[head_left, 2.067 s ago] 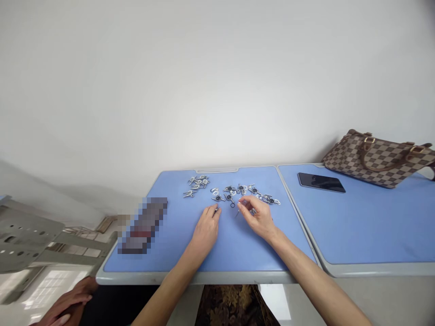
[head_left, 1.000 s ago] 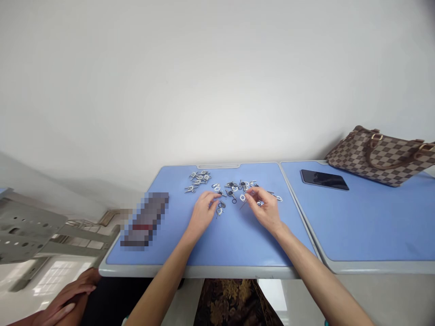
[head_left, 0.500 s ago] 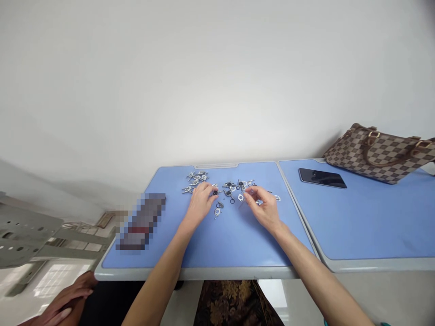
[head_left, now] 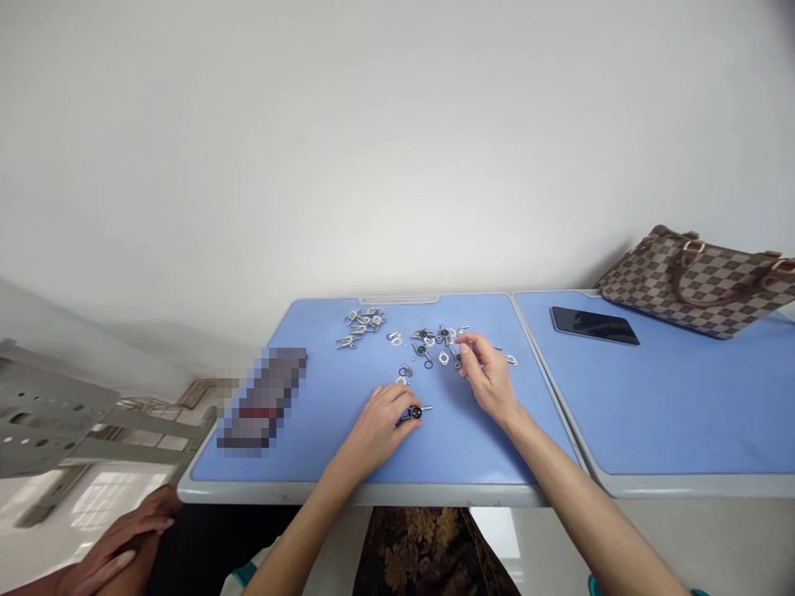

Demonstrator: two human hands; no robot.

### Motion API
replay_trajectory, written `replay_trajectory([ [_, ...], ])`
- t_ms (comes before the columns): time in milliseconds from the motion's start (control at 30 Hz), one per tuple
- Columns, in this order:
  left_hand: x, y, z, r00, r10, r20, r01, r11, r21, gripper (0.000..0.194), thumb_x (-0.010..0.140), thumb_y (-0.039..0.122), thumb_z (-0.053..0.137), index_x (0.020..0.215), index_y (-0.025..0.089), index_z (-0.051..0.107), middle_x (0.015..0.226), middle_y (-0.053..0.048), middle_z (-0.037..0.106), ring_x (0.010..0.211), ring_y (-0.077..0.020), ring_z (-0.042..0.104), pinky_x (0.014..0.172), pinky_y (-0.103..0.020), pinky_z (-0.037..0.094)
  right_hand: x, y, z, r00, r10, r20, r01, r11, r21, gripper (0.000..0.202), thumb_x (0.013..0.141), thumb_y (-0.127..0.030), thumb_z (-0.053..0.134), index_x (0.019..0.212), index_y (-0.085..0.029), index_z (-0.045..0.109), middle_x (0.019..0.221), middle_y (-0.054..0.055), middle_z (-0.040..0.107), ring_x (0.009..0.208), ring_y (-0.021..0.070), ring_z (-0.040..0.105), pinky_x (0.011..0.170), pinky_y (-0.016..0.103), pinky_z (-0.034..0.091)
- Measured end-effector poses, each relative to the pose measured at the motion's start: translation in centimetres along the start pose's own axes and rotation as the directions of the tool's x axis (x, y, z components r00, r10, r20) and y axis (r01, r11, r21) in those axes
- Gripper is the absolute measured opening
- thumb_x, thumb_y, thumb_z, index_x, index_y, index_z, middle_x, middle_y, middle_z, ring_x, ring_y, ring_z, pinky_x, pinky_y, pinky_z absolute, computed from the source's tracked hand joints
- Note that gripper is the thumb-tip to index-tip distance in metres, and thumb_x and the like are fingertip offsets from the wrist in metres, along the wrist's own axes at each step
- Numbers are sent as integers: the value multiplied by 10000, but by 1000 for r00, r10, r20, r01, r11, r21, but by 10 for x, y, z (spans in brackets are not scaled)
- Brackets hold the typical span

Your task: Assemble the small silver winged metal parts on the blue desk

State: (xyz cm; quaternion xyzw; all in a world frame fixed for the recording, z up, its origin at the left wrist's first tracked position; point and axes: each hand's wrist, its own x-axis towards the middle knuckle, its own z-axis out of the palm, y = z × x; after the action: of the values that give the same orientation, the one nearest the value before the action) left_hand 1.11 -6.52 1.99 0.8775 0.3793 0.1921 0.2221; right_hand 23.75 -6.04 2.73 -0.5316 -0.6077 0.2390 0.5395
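My left hand (head_left: 382,424) is closed around a small metal part with a black round disc (head_left: 416,411), low over the near middle of the blue table; a thin silver pin sticks out to its right. Farther right, my right hand (head_left: 489,377) has thumb and fingertips brought together above the loose parts; whatever it pinches is too small to make out. Near its fingertips lie a silver oval plate with a hole (head_left: 443,358) and a black ring (head_left: 428,364). More disc parts (head_left: 423,334) lie behind these. Just beyond my left hand is a small ring (head_left: 402,372) with metal bits.
A heap of silver metal parts (head_left: 366,321) lies at the back left. A blurred-out dark object (head_left: 264,401) is at the left edge. On the adjoining right table are a phone (head_left: 595,325) and a checkered handbag (head_left: 701,285). Another person's hand (head_left: 127,538) shows at lower left.
My left hand has come toward me and slightly right, carrying the black-disc part away from the other pieces. My right hand has shifted slightly right and remains over the loose parts.
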Motion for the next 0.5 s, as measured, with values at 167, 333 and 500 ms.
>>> replay_trajectory([
  [167, 0, -3, 6, 999, -12, -40, 10, 998, -56, 146, 866, 276, 667, 1007, 237, 668, 1082, -45, 652, 1065, -239, 594, 933, -385, 445, 0, 0, 0, 1000, 8, 7, -8, 1000, -2, 234, 983, -365, 422, 1057, -205, 575, 658, -39, 464, 563, 133, 515, 582, 268, 424],
  [333, 15, -16, -14, 977, -149, -154, 130, 984, -125, 168, 934, 218, 510, 960, 209, 676, 1022, -48, 644, 950, -199, 620, 867, -343, 479, 1, -3, 0, 1000, 0, 2, 0, 1000, 0, 219, 974, -349, 426, 1032, -199, 573, 646, -42, 456, 556, 133, 514, 571, 265, 416],
  [500, 49, -33, -33, 991, -130, -26, 128, 989, -79, 217, 846, 168, 571, 1015, 235, 689, 1058, -36, 609, 936, -195, 608, 846, -324, 480, 2, -3, 1, 1000, -19, 5, 19, 1000, -25, 199, 963, -327, 438, 1020, -195, 576, 670, -33, 497, 563, 129, 518, 582, 266, 417],
])
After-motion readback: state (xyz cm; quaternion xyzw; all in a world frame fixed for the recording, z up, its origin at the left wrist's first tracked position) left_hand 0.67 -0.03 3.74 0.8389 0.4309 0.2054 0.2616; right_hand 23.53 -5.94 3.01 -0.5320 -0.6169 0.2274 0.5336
